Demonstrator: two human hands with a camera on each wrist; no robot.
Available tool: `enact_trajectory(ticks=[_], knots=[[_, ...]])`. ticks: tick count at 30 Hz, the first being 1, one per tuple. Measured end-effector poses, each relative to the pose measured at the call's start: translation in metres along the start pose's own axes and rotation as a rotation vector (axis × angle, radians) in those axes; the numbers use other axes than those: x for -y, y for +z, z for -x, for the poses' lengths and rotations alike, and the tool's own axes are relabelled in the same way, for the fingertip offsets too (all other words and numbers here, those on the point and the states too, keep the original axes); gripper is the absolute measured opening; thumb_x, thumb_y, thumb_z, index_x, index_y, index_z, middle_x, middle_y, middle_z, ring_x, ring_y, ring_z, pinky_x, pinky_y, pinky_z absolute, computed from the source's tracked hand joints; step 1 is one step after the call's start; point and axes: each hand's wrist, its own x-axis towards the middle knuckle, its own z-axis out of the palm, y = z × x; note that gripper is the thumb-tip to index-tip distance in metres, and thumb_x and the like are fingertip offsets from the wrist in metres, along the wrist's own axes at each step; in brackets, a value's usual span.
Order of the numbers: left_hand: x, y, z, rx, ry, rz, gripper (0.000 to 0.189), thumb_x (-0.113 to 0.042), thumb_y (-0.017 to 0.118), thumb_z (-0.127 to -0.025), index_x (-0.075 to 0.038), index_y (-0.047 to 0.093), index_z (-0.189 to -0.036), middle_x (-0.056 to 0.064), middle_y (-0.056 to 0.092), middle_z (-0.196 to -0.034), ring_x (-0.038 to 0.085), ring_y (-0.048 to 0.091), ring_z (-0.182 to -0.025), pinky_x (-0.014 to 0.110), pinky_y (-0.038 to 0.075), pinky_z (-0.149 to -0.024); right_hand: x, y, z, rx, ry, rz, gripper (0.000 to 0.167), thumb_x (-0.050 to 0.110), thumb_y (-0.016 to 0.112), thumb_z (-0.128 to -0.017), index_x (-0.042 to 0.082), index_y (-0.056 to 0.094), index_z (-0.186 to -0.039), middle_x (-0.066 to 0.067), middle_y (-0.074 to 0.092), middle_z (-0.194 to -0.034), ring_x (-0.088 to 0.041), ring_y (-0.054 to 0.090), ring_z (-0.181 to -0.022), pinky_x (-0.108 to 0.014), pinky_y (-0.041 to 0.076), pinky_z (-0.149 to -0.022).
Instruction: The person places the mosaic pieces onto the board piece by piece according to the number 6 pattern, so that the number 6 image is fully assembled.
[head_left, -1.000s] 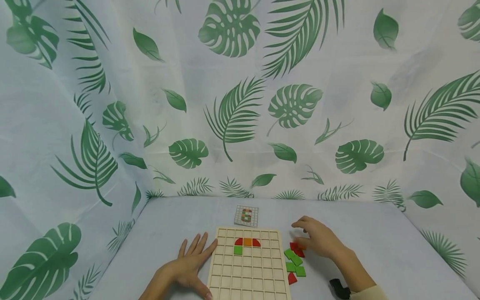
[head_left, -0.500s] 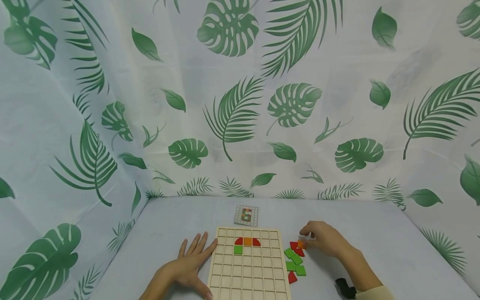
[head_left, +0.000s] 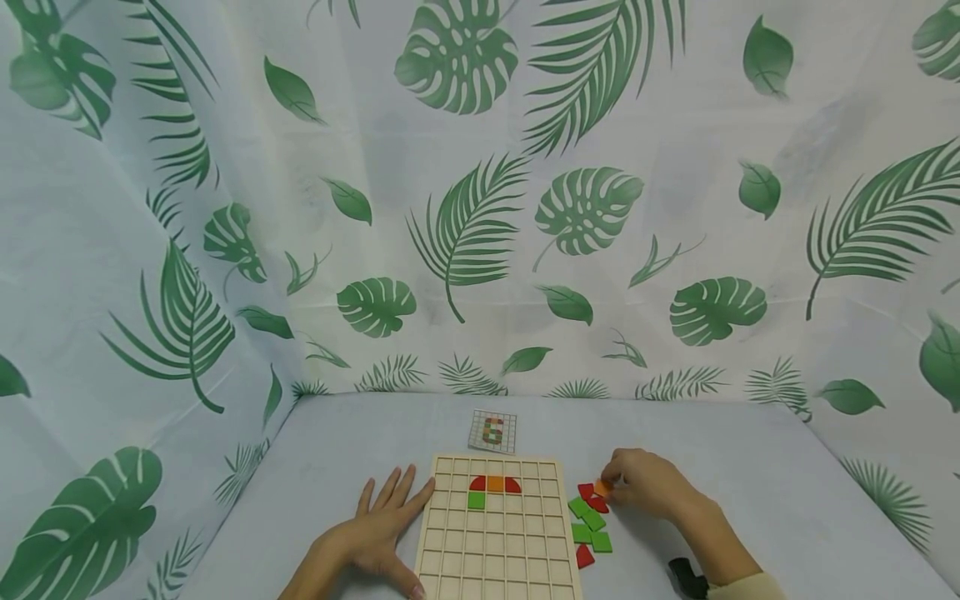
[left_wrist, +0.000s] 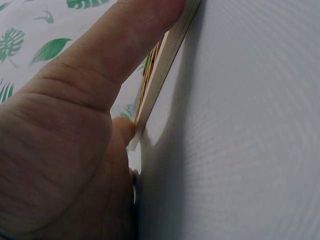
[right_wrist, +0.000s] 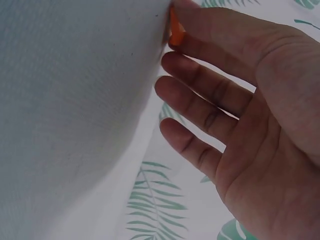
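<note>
Orange tile (head_left: 603,489), right fingers (right_wrist: 207,54) pinching, near board edge (head_left: 566,517)

Beyond the left hand (head_left: 375,533) and right hand (head_left: 652,485) I see a white backdrop (head_left: 675,150) hanging, printed with green palm fronds (head_left: 468,237), split leaves (head_left: 592,208) and plain leaves (head_left: 348,201). Left of the left hand, a matching left panel (head_left: 67,317) slants toward my camera; out past the right hand I have a right panel (head_left: 885,442). A pale worktop (head_left: 315,467) lies beneath both.

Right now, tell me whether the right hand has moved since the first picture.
Yes: the right hand has shifted slightly rightward, away from the grid board.
</note>
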Motion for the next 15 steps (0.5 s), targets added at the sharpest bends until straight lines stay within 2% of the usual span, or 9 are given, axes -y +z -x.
enact_trajectory(ticks=[5,10,15], knots=[[0.0024,0.0012,-0.0007,0.002,0.007,-0.002,0.143,-0.069,0.092,-0.059,-0.025,0.013,-0.169,0.02,-0.007,-0.175,0.046,-0.013,-0.16,0.075,-0.014,-0.119,0.0039,-0.0002,0.0007,-0.01,0.004,0.041,0.016,0.012,0.089,-0.079,0.015,0.083,-0.094,0.01,0.066,-0.086,-0.01,0.058,-0.079,-0.035,0.057,-0.078],[0.0036,0.0018,-0.0012,-0.003,0.011,-0.009,0.143,-0.07,0.092,-0.058,-0.025,0.012,-0.169,0.02,-0.007,-0.175,0.046,-0.012,-0.16,0.076,-0.013,-0.119,0.0065,-0.0006,0.0008,-0.011,0.017,0.028,0.019,0.016,0.091,-0.077,0.015,0.082,-0.093,0.01,0.065,-0.085,-0.01,0.056,-0.078,-0.033,0.056,-0.076],[0.0028,0.0007,-0.0005,-0.003,0.013,-0.011,0.144,-0.07,0.092,-0.058,-0.025,0.012,-0.169,0.021,-0.007,-0.175,0.046,-0.012,-0.16,0.076,-0.013,-0.119,0.0052,0.0005,0.0003,-0.029,-0.024,0.045,0.016,0.013,0.09,-0.078,0.018,0.08,-0.09,0.012,0.063,-0.083,-0.008,0.054,-0.077,-0.031,0.055,-0.075]])
